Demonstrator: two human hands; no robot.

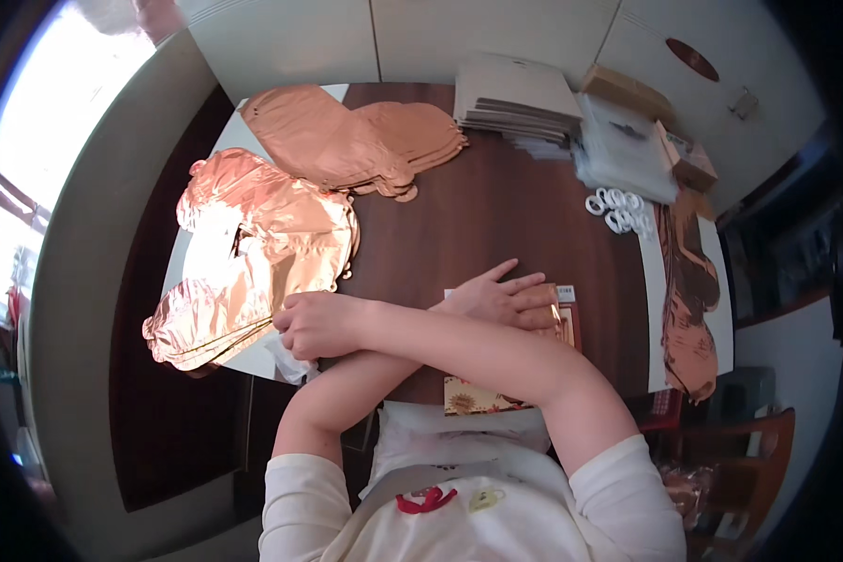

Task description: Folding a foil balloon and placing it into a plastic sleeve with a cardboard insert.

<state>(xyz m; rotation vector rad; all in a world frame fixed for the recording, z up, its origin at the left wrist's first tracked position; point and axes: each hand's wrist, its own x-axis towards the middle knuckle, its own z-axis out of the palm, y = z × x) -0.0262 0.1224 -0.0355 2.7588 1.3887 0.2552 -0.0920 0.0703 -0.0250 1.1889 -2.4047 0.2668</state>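
My forearms are crossed, the right one lying over the left. My left hand (501,298) rests with fingers spread on a printed orange and cream package (487,397); my right forearm covers the package's middle. My right hand (320,325) is curled closed at the left, beside the lower edge of a stack of flat, shiny rose-gold foil balloons (300,234). Whatever its fingers hold, if anything, is hidden. Just below it, a crumpled piece of clear plastic (290,360) hangs at the table edge.
A second stack of flat foil balloons (347,136) lies at the far left. Farther back are a stack of pale sheets (515,94), clear plastic bags (618,140), white ribbon rolls (618,208) and a cardboard box (688,159). More foil (688,309) lies along the right edge, near a wooden chair (763,468).
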